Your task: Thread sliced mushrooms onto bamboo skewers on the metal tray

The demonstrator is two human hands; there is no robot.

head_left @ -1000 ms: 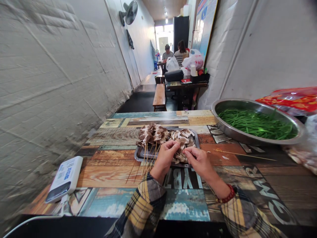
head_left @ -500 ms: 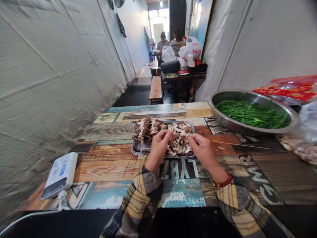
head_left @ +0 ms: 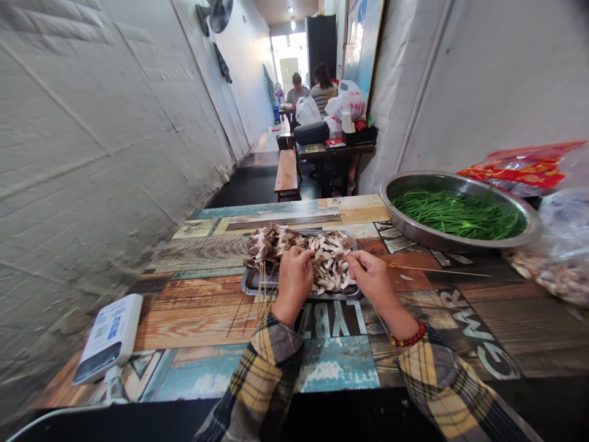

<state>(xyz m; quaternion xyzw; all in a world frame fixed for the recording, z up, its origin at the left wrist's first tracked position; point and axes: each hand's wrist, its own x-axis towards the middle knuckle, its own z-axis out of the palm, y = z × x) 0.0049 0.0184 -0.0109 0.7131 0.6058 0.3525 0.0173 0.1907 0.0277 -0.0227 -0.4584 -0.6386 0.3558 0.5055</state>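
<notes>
A dark metal tray (head_left: 248, 288) holds loose oyster mushroom pieces (head_left: 332, 279) on its right side. Threaded oyster mushrooms (head_left: 269, 240) are heaped on the left, their bamboo skewers (head_left: 260, 285) sticking out over the near rim. My left hand (head_left: 296, 279) is closed over the middle of the tray, thumb and fingers pressed together; what lies in its pinch is hidden. At the tray's right edge, my right hand (head_left: 372, 279) pinches beside a mushroom piece. A thin bamboo skewer (head_left: 381, 320) runs out beneath this hand towards me and appears held in it.
A steel basin (head_left: 460, 244) of green chives (head_left: 455, 215) stands at the right, by plastic bags (head_left: 565, 221). One skewer (head_left: 442, 271) lies on the patterned table (head_left: 193, 307). A white device (head_left: 110, 334) with a cable is at the left. Two people sit farther back.
My view has tilted up slightly and shifted. My hands have stayed over the tray, the left turned a little with its knuckles more towards me.
</notes>
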